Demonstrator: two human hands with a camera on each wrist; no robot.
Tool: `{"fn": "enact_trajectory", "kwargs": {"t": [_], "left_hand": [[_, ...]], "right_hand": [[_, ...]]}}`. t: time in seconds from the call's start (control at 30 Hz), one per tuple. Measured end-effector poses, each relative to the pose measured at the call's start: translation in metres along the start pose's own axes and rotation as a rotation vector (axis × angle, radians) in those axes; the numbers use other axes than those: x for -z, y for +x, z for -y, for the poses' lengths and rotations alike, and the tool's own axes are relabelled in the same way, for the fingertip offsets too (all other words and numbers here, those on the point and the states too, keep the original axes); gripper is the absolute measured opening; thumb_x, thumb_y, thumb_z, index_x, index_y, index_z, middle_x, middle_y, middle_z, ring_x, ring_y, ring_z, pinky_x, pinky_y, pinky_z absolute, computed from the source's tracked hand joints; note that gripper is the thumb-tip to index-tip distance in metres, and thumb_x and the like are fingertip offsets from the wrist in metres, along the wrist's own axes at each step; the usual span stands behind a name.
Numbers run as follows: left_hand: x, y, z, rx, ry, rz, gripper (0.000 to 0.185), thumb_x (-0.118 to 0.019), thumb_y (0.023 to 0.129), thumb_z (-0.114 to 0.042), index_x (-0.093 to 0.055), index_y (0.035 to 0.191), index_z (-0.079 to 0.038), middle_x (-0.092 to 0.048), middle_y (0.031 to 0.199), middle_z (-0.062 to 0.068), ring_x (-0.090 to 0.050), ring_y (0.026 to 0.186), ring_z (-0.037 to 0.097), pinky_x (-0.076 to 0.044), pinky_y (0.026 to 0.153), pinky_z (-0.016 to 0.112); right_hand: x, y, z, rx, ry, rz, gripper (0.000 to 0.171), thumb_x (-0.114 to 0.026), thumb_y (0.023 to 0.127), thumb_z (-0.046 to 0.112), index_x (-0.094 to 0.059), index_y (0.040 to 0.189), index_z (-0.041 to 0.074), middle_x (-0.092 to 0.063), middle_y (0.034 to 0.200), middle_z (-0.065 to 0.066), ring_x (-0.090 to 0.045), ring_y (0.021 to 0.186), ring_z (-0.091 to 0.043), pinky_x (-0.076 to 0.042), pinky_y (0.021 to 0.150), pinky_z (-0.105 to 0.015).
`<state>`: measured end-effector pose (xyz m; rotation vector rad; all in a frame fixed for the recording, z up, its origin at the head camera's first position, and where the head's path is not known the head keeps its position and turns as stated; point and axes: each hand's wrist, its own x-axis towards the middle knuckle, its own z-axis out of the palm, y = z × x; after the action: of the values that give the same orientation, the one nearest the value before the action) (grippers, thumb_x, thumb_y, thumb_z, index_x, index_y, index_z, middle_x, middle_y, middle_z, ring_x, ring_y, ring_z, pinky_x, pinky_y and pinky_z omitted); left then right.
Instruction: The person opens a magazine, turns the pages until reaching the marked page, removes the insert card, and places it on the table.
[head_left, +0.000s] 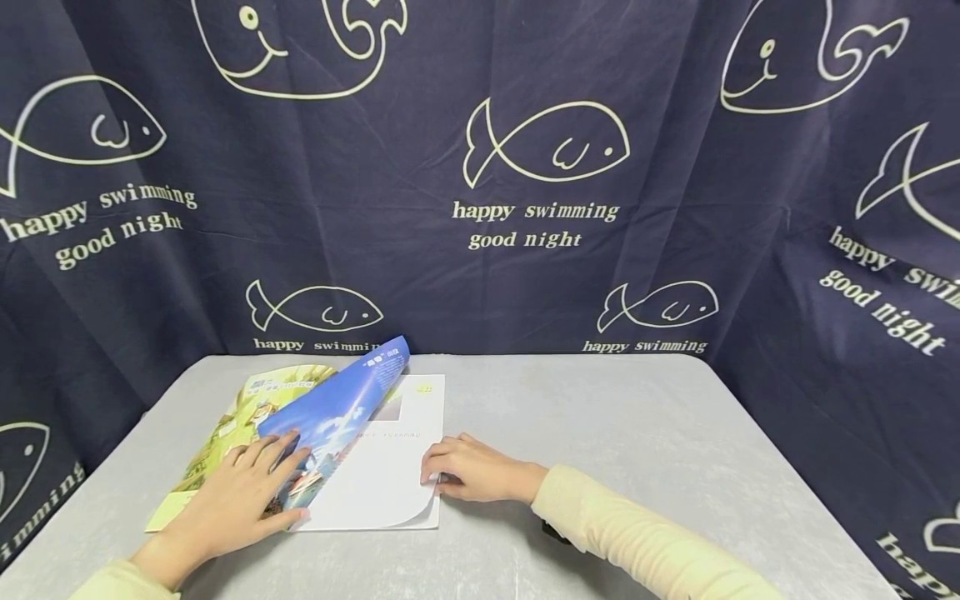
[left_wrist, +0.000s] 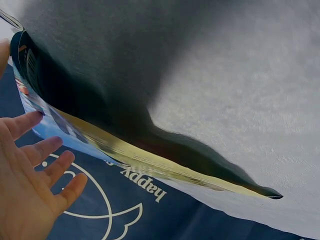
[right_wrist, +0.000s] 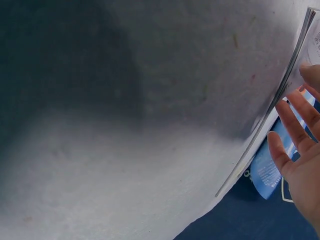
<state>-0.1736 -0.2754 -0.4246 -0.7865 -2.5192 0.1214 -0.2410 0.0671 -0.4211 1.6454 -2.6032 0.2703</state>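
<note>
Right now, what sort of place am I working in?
Probably a makeshift recording corner: a grey table walled on three sides by a navy fish-print cloth. On it only a picture book, with the left hand and right hand on its pages.

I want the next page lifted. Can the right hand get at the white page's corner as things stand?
Probably yes. The right hand already touches the white page at its curling corner, and the left hand keeps the blue page aside.
</note>
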Motion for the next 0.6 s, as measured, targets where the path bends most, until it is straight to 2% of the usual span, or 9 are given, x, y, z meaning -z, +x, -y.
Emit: {"fn": "enact_trajectory", "kwargs": {"t": [0.23, 0.4, 0.6], "left_hand": [[-0.0008, 0.0008, 0.0009, -0.01, -0.006, -0.019, 0.078, -0.065, 0.07, -0.058, -0.049, 0.128, -0.008, -0.051, 0.129, 0.017, -0.05, 0.11, 0.035, -0.041, 0.078, 0.05], [-0.0007, 0.0008, 0.0013, -0.003, -0.007, -0.014, 0.083, -0.067, 0.067, -0.054, -0.043, 0.135, -0.013, -0.046, 0.134, 0.019, -0.047, 0.113, 0.034, -0.04, 0.079, 0.049], [0.0, 0.0019, 0.0011, -0.027, -0.009, -0.017, 0.077, -0.067, 0.066, -0.052, -0.046, 0.133, -0.021, -0.041, 0.138, 0.018, -0.043, 0.117, 0.035, -0.039, 0.081, 0.05]], "right_hand": [[0.001, 0.0014, -0.0005, 0.012, 0.006, -0.041, 0.013, -0.064, 0.083, 0.022, -0.064, 0.096, 0.022, -0.062, 0.1, 0.012, -0.05, 0.084, 0.0, -0.029, 0.074, -0.014], [0.002, 0.0028, -0.0009, 0.024, 0.017, -0.059, 0.011, -0.064, 0.083, 0.019, -0.065, 0.093, 0.021, -0.063, 0.098, 0.011, -0.051, 0.077, -0.001, -0.029, 0.073, -0.014], [0.003, 0.0037, -0.0006, 0.041, 0.009, -0.085, 0.009, -0.064, 0.082, 0.017, -0.066, 0.089, 0.022, -0.064, 0.092, 0.012, -0.055, 0.078, -0.001, -0.031, 0.075, -0.015]]}}
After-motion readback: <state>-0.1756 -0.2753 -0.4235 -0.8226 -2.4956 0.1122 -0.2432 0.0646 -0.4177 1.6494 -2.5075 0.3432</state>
